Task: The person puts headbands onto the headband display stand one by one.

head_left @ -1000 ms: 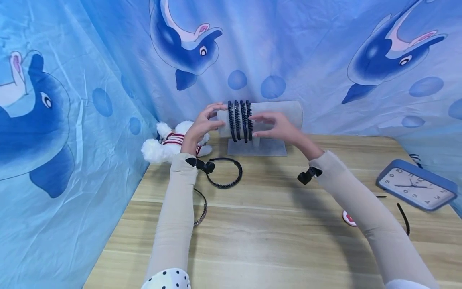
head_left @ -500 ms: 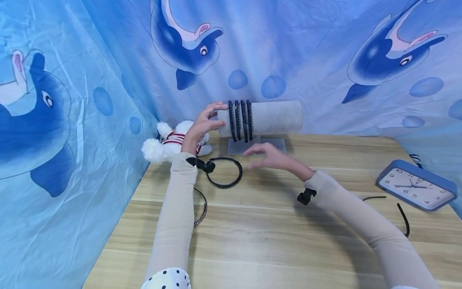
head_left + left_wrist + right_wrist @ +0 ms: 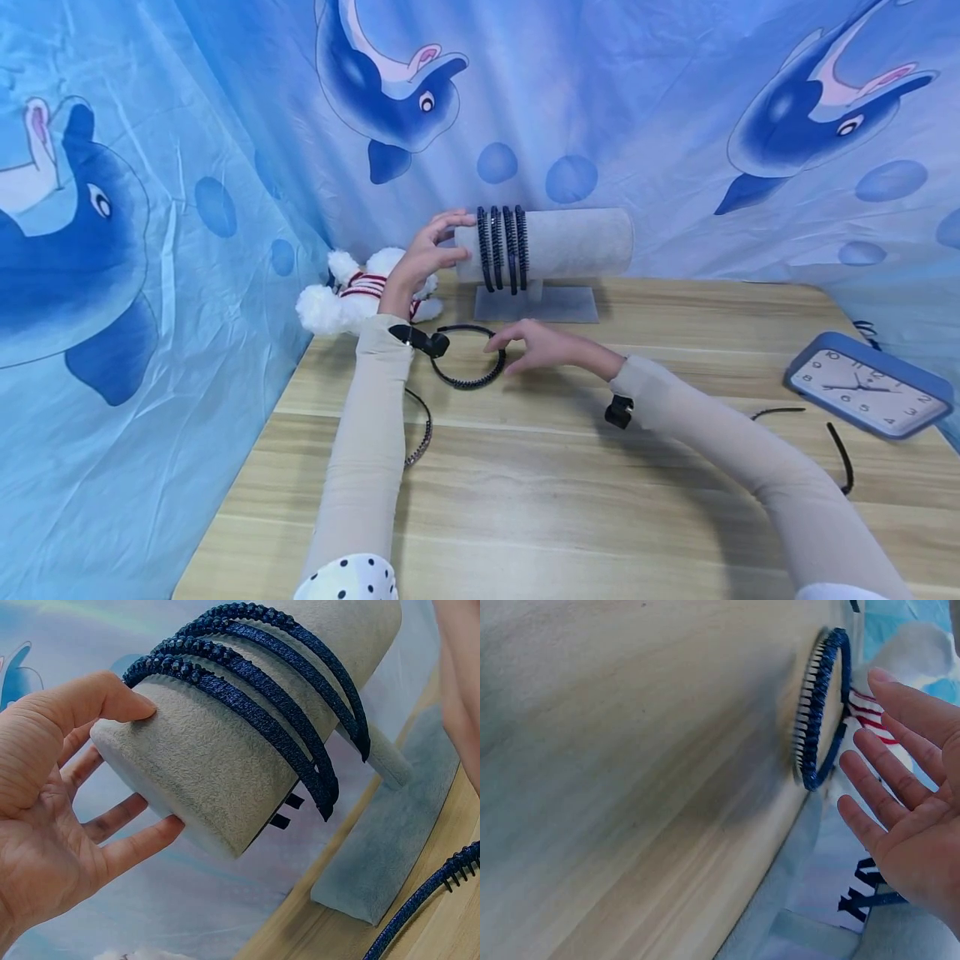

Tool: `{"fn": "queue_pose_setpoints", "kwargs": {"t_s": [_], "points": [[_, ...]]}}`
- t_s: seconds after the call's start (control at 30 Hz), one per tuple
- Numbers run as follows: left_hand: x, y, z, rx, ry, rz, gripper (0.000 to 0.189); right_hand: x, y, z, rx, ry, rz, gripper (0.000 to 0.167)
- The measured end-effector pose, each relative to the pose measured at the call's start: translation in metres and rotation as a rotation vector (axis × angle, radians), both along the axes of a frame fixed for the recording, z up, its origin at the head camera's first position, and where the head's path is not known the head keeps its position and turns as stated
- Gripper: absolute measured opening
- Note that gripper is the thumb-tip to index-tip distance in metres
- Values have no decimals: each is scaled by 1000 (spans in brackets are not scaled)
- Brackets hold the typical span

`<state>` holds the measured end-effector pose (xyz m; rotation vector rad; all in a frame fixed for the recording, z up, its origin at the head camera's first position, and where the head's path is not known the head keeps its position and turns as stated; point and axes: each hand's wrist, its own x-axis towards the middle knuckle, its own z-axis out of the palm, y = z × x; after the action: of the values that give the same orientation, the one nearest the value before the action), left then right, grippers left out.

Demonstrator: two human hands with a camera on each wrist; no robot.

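Observation:
A grey plush headband display stand stands at the back of the table, with several dark blue beaded headbands looped over the left half of its roll. My left hand holds the roll's left end, thumb on one side and fingertips on the end face in the left wrist view. Lower down, my right hand hovers with spread, relaxed fingers, holding nothing. Its fingertips overlap the right side of a loose toothed headband lying in front of the stand. In the right wrist view that headband lies just beyond the fingertips.
Behind my left wrist lies a white plush toy with red stripes. Another headband is partly hidden by my left forearm. At the right are a blue clock and a dark headband, partly covered by my right sleeve. A dolphin-print curtain hangs behind.
My right hand has come away from the headbands on the roll, moving down and left toward the loose headband on the table. My left hand stays on the roll's end.

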<state>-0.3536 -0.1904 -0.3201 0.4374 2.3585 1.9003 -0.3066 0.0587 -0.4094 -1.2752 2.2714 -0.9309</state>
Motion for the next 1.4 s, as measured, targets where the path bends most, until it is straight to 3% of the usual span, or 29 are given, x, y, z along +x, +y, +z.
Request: {"fn": "queue_pose_setpoints", "kwargs": {"t_s": [0.3,0.57,0.87,1.4], "points": [[1,2,2,-11,1,2,55,1,-8,-8,81,4,35,44],[0,3,1,11,4,1,55,-3,-8,-18,100,91,66,45],[0,4,1,18,-3,1,55,0,-5,-23,112,74,49,43],[-1,0,0,26,-12,-2,56,10,2,-19,110,95,102,18]]}}
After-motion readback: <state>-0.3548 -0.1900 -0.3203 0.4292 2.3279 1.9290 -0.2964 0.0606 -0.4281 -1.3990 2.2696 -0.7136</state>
